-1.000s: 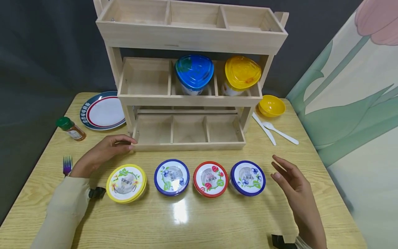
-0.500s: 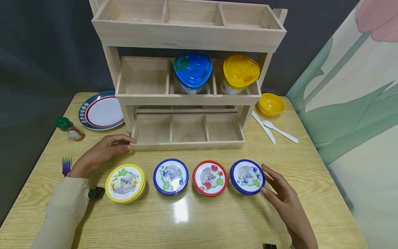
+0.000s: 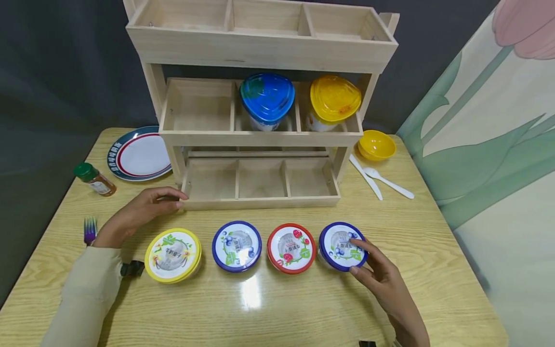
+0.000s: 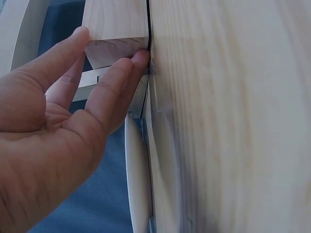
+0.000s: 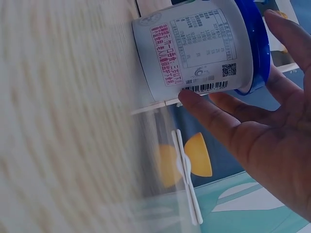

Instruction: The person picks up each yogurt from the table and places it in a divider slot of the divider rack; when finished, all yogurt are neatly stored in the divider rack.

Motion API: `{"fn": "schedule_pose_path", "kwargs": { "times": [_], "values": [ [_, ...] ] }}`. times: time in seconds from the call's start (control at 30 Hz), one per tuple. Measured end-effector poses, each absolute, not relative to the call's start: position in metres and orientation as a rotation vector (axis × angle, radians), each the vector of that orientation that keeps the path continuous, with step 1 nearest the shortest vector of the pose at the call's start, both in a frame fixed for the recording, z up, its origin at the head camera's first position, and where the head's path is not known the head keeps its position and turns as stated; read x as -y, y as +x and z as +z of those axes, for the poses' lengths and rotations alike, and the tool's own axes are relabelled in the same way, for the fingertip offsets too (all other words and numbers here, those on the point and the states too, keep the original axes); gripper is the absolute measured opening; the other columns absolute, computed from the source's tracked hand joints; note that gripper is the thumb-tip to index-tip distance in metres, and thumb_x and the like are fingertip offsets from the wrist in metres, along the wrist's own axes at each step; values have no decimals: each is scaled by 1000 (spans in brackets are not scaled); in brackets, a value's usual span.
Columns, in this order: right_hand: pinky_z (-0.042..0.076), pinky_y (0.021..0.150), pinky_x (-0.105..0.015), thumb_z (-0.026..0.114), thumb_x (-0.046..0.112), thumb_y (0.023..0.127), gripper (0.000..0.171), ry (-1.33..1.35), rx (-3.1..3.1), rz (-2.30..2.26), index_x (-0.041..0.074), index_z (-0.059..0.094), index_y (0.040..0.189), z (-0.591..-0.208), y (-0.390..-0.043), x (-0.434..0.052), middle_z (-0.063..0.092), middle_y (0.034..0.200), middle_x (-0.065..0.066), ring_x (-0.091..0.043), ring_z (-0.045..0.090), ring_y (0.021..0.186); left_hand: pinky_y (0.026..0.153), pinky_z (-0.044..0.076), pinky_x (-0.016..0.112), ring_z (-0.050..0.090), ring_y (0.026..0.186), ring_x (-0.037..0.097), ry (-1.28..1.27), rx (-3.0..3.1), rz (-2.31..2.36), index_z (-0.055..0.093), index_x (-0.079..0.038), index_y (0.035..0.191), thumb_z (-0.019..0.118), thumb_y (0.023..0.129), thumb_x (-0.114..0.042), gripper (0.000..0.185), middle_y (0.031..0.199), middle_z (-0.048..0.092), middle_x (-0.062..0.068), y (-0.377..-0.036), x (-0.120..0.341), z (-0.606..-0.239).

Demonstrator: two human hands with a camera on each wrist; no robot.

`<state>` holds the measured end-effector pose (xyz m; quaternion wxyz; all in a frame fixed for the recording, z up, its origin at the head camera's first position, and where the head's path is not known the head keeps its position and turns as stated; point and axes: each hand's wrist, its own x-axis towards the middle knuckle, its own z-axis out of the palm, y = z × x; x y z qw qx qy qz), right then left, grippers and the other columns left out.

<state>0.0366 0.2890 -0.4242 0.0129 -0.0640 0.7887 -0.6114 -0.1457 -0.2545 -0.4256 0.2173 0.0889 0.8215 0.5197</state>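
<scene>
My right hand (image 3: 383,279) is at the rightmost jelly cup (image 3: 336,246), which has a blue lid with printed blueberries. In the head view a finger overlaps the lid and the thumb lies by its near rim. The right wrist view shows extended fingers (image 5: 209,109) spread along the cup's white printed side (image 5: 204,53). At the left, my left hand (image 3: 140,212) touches the left front corner of the wooden shelf (image 3: 260,203) with loosely bent fingers. Left of the right-hand cup stand cups with a red lid (image 3: 291,248), a blue lid (image 3: 236,246) and a yellow lid (image 3: 173,255).
On the shelf's middle tier are blue-lidded (image 3: 267,99) and yellow-lidded (image 3: 335,99) tubs. An oval plate (image 3: 145,154), a green-capped jar (image 3: 95,179) and a fork (image 3: 89,230) lie left. A yellow bowl (image 3: 376,145), white knife (image 3: 366,177) and white spoon (image 3: 389,183) lie right.
My right hand has moved left from beside the rightmost blue-lidded jelly cup until its fingers overlap the lid. My left hand has stayed at the shelf corner.
</scene>
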Motion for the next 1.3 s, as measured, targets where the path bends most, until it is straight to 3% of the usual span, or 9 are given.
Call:
{"fn": "schedule_pose_path", "kwargs": {
  "times": [0.13, 0.27, 0.47, 0.57, 0.9, 1.17, 1.3],
  "values": [
    [53, 97, -18, 65, -10, 103, 53, -191, -2455, -1905, -1, 55, 154, -425, 37, -288, 26, 169, -36, 6, 49, 138, 103, 42, 28, 52, 127, 20, 242, -2272, 1432, 64, 2, 142, 65, 111, -21, 39, 144, 59, 14, -145, 255, -424],
    [54, 98, -20, 66, -11, 102, 53, -175, -2433, -1927, -2, 55, 154, -425, 38, -287, 30, 168, -32, 4, 52, 137, 99, 45, 22, 55, 122, 15, 259, -2274, 1451, 65, 3, 141, 65, 111, -20, 38, 139, 62, 9, -145, 256, -423],
    [53, 100, -22, 67, -13, 100, 54, -172, -2393, -1966, -2, 56, 152, -427, 37, -287, 46, 160, 3, 3, 53, 137, 97, 46, 19, 58, 118, 10, 270, -2266, 1474, 64, 5, 140, 66, 110, -18, 38, 133, 64, 3, -144, 257, -422],
    [53, 101, -21, 67, -13, 100, 55, -191, -2400, -1963, -2, 55, 153, -428, 37, -287, 49, 157, 12, 3, 52, 137, 98, 45, 20, 56, 120, 11, 264, -2267, 1470, 65, 4, 140, 66, 111, -19, 38, 135, 63, 3, -144, 257, -422],
    [53, 102, -23, 66, -18, 98, 60, -288, -2378, -1989, -4, 52, 154, -432, 35, -290, 44, 161, 12, 3, 49, 141, 96, 47, 18, 59, 116, 8, 275, -2259, 1488, 64, 6, 139, 66, 110, -18, 38, 130, 65, 0, -144, 257, -423],
    [54, 100, -23, 67, -19, 97, 58, -279, -2408, -1987, -5, 54, 153, -432, 35, -290, 49, 159, 11, 1, 53, 139, 96, 46, 18, 57, 118, 9, 276, -2267, 1467, 64, 6, 142, 64, 111, -14, 37, 141, 61, 15, -145, 255, -426],
    [56, 98, -24, 67, -20, 97, 58, -258, -2429, -1987, -6, 54, 152, -431, 35, -293, 54, 155, 8, -2, 58, 134, 95, 47, 18, 58, 117, 9, 284, -2270, 1472, 65, 6, 140, 65, 110, -14, 35, 139, 62, 13, -145, 254, -425]
  ]
}}
